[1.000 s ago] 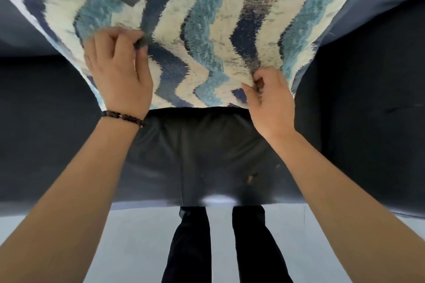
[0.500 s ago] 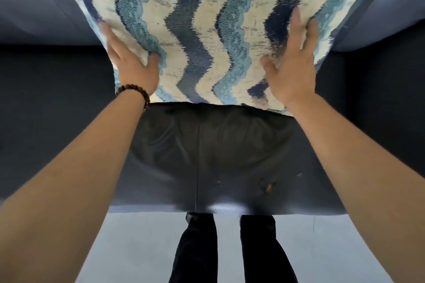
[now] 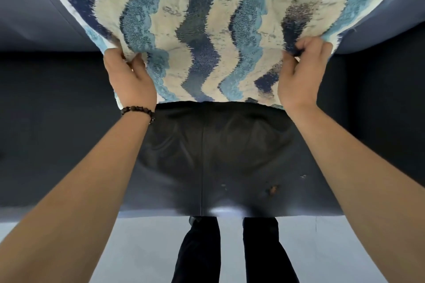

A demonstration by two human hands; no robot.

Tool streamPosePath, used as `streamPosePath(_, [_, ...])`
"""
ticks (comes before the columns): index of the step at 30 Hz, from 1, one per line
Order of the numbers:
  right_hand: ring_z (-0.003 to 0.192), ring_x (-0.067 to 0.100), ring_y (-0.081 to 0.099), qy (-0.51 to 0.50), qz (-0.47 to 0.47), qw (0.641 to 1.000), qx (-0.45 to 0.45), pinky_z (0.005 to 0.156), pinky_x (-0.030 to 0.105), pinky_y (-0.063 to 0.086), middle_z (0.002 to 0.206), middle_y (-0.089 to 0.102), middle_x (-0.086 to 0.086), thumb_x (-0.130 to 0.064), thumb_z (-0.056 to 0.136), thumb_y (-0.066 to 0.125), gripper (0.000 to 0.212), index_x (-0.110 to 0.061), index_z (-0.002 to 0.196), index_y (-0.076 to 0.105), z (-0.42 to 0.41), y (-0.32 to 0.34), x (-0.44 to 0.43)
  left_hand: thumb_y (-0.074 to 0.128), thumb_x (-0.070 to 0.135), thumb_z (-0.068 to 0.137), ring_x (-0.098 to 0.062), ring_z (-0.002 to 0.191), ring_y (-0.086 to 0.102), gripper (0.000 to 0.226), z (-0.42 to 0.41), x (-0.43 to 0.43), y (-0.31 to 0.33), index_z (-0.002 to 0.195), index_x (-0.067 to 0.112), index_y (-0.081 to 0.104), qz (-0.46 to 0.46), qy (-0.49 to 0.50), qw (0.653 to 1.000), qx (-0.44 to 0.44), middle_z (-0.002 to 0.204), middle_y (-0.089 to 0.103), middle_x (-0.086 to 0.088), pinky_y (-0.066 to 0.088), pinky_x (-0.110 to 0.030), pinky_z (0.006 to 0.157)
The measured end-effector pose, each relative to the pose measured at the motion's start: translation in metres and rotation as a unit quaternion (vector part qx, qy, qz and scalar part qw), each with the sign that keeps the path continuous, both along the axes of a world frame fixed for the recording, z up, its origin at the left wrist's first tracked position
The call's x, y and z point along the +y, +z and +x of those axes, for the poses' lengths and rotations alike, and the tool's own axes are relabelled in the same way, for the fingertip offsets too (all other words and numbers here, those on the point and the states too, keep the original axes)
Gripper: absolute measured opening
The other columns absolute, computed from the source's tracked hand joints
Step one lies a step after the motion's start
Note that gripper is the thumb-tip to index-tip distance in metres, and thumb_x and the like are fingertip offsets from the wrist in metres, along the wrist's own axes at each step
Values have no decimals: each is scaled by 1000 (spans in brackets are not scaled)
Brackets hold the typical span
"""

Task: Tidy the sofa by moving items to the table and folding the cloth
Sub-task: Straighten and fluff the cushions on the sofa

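A cushion (image 3: 202,37) with wavy blue, navy and cream stripes leans against the backrest of the dark sofa (image 3: 218,156). My left hand (image 3: 130,78), with a bead bracelet on the wrist, pinches the cushion's lower left edge. My right hand (image 3: 301,73) pinches its lower right edge. Both arms reach forward over the seat. No cloth and no table are in view.
The dark leather seat has a scuffed spot (image 3: 273,189) near its front edge. The sofa's blue-grey backrest (image 3: 34,18) runs behind the cushion. Below the seat edge are a pale floor (image 3: 138,248) and my dark trouser legs (image 3: 230,250).
Both hands went from lying flat on the cushion's face to pinching its lower side edges, farther apart. The cushion now looks stretched wider between them.
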State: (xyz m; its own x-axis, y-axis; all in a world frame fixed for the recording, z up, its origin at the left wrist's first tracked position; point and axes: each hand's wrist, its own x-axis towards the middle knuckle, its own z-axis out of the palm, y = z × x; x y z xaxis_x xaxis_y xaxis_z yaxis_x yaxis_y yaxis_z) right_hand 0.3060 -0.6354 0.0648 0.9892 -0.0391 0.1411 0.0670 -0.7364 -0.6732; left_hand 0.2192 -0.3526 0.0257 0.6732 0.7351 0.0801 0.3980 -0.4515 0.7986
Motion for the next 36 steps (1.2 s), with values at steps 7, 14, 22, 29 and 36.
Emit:
streamPosePath(7, [86, 16, 38, 22, -46, 989, 138, 74, 15, 34, 119, 39, 15, 5, 87, 49, 28, 1, 114, 50, 7, -7, 4, 51, 30, 89, -22, 98, 61, 20, 13, 9, -4, 100, 17, 40, -73, 3, 990, 122, 116, 56, -11, 52, -35, 88])
streamPosePath(14, [136, 13, 36, -202, 193, 937, 211, 106, 26, 35, 159, 1, 11, -31, 85, 61, 87, -22, 155, 8, 2, 0, 24, 50, 74, 73, -30, 123, 50, 83, 19, -22, 2, 141, 27, 41, -593, 250, 761, 83, 141, 47, -3, 47, -59, 93])
streamPosePath(22, [148, 35, 18, -136, 103, 876, 451, 117, 50, 21, 164, 1, 9, -79, 81, 45, 102, -36, 154, -11, 7, -50, 5, 39, 87, 70, -36, 139, 31, 95, 47, -16, -37, 149, 37, 23, -593, 218, 765, 125, 157, 24, 3, 54, -60, 61])
streamPosePath(29, [148, 46, 4, 3, -107, 993, 43, 120, 54, 10, 156, -1, 37, -58, 95, 51, 90, -4, 155, 12, -21, -41, 22, 37, 58, 95, -30, 147, 7, 76, 14, -62, -14, 154, 20, 6, -61, 109, 989, 85, 160, -3, -17, 13, -41, 116])
streamPosePath(36, [148, 47, -5, 119, -250, 956, 98, 118, 58, 7, 161, -7, 26, -78, 90, 28, 89, -25, 158, 4, 15, -47, 10, 34, 65, 93, -37, 147, 1, 87, 38, -43, -24, 154, 9, 8, 123, -92, 971, 186, 159, -1, -24, 2, -43, 117])
